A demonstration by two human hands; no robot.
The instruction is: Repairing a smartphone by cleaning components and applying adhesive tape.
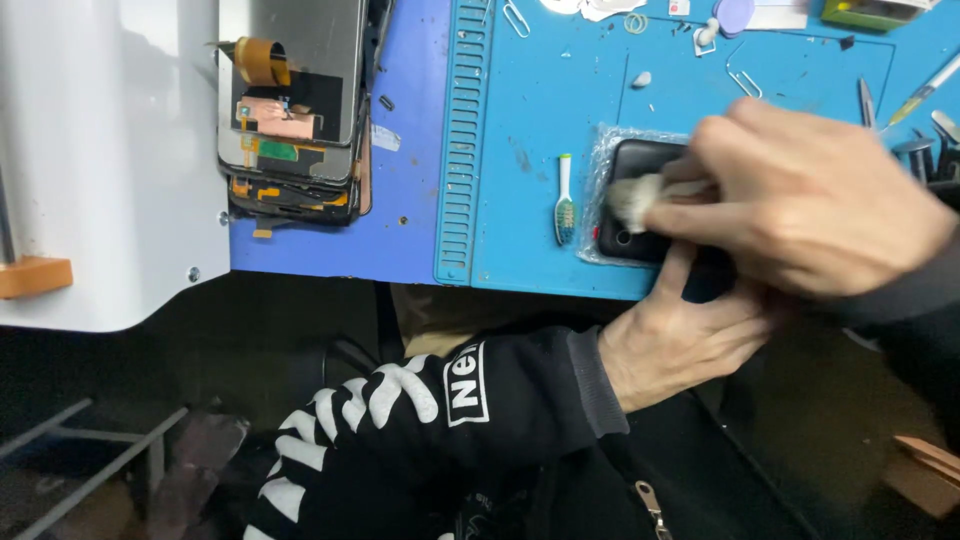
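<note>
- Phone (640,215), black, lies on clear wrap (600,160) at near edge of blue mat (540,120), right of centre; rt half of it hidden under the hands.
- Right hand (810,205) comes in from the right, fingers pressed together in a pinch grip on a small whitish wad (632,198); wad touches phone's top face.
- Left hand (690,335) reaches up from near side, black sleeve w/ white print; thumb sits vs phone's near edge. Rest of its grip is under the rt hand, so can't tell if it's closed round the phone or just bracing it.
- Brush (565,200), small, white handle w/ green-blue bristles, lies on mat just left of phone, not touching it.
- Mat has a ribbed slot strip (462,140) down its left side; mat sits on a darker blue table (410,200).
- Stack of opened screen panels (295,110) w/ orange flex cables and copper foil lies far left on table, well apart from phone.
- White machine housing (110,160) fills left edge of view, orange block on its near-left side.
- Far side of mat: paper clips (516,18), a rubber ring, small white bits, a lilac round cap (735,15).
- Far right: tweezers (866,100), syringe-type tool (925,90), some dark tool handles, partly cut off by frame.
</note>
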